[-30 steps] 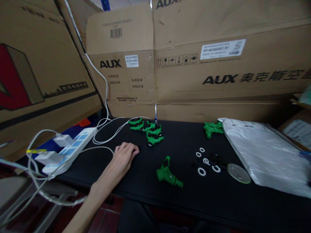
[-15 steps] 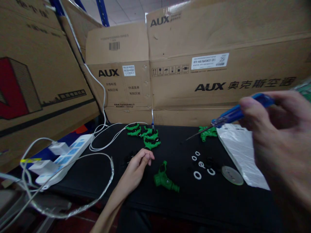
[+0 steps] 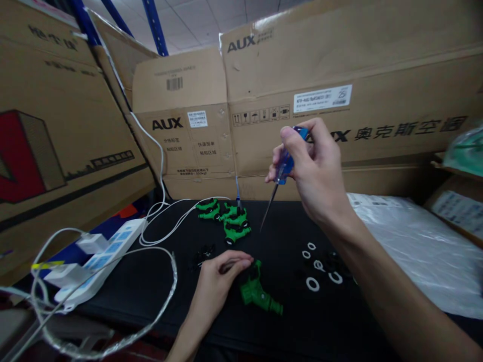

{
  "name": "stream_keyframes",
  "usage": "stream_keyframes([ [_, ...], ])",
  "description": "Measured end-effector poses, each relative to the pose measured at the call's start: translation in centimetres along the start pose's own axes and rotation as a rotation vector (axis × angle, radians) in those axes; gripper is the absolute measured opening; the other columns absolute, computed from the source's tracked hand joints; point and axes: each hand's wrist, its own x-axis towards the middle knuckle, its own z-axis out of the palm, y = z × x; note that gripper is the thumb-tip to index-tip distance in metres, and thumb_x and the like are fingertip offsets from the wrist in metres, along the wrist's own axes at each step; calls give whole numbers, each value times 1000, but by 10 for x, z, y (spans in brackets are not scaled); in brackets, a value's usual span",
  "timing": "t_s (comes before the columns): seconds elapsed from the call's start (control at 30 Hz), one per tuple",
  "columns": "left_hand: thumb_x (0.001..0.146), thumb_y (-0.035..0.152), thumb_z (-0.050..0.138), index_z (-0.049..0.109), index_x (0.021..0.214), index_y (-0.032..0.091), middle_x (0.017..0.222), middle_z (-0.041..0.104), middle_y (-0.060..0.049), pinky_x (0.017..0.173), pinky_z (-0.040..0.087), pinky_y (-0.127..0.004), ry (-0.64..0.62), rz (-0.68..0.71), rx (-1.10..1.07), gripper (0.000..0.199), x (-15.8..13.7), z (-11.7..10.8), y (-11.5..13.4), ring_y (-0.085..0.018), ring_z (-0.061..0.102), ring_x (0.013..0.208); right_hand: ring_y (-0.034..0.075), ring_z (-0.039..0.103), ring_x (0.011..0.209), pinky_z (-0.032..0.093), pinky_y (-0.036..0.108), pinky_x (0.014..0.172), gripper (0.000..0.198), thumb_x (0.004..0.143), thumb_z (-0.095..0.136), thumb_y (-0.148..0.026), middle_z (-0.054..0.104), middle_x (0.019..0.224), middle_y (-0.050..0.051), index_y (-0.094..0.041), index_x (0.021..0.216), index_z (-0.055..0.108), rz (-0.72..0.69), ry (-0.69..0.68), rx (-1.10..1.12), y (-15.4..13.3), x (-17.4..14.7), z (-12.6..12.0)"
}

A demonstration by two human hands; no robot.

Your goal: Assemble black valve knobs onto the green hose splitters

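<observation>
My right hand (image 3: 313, 166) is raised in front of the cardboard, its fingers closed round the blue handle of a screwdriver (image 3: 284, 168). The thin shaft slants down and left, its tip above the black table. Low on the table, my left hand (image 3: 226, 271) has thumb and fingertips pinched together at the upper end of a green plastic Y-shaped fitting (image 3: 260, 291). Whatever is between those fingertips is too small or hidden to make out. Several similar green fittings (image 3: 234, 223) lie in a cluster behind my left hand.
White ring washers (image 3: 312, 284) and black rings (image 3: 332, 261) lie right of the fitting. Small dark parts (image 3: 204, 254) are left of my left hand. A white power strip (image 3: 101, 261) with cables stands left. Cardboard (image 3: 264, 151) walls the back; plastic-wrapped stuff (image 3: 411, 251) lies right.
My right hand has swung left and away from me with the screwdriver, which now points more steeply down. My left hand has moved right and nearer, to the green fitting's upper end.
</observation>
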Motion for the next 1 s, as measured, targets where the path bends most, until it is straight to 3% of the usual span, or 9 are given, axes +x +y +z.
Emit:
stream_keyframes([
  [0.17,92,32,69,81,99,30,102,82,2,89,61,-29,-17,123,327,14,-7,1,9,-21,78,97,7,53,42,52,22,47,20,105,49,-26,49,66,-10,-27,88,38,66,-6,24,-7,4,-9],
  [0.33,92,26,68,81,99,27,102,82,3,86,63,-25,5,233,415,14,-11,7,10,-18,79,92,4,51,39,49,19,49,22,104,51,-27,48,65,-11,-26,87,37,87,-17,5,-10,3,-12],
  [0.53,91,18,67,79,108,25,106,82,2,89,63,-24,17,335,526,22,-12,9,12,-17,79,94,6,40,33,34,19,32,34,93,69,-41,47,61,-11,-27,84,39,67,-51,307,-4,-8,3],
  [0.7,90,17,69,78,112,25,107,81,1,90,62,-24,-19,328,584,26,-15,10,15,-18,78,96,5,31,32,25,17,28,34,94,67,-40,41,57,-12,-27,83,38,132,-18,456,0,-18,19],
  [0.83,89,19,72,76,117,26,111,80,1,91,60,-25,23,286,561,29,-17,13,9,-18,77,100,4,31,34,26,15,28,37,94,65,-50,39,57,-12,-27,85,38,136,-13,476,5,-25,28],
  [1.0,90,22,72,80,104,27,101,81,2,84,59,-24,89,240,507,17,-18,17,1,-18,77,93,3,32,36,28,12,31,34,96,63,-49,38,61,-12,-27,87,38,131,-20,470,13,-33,35],
])
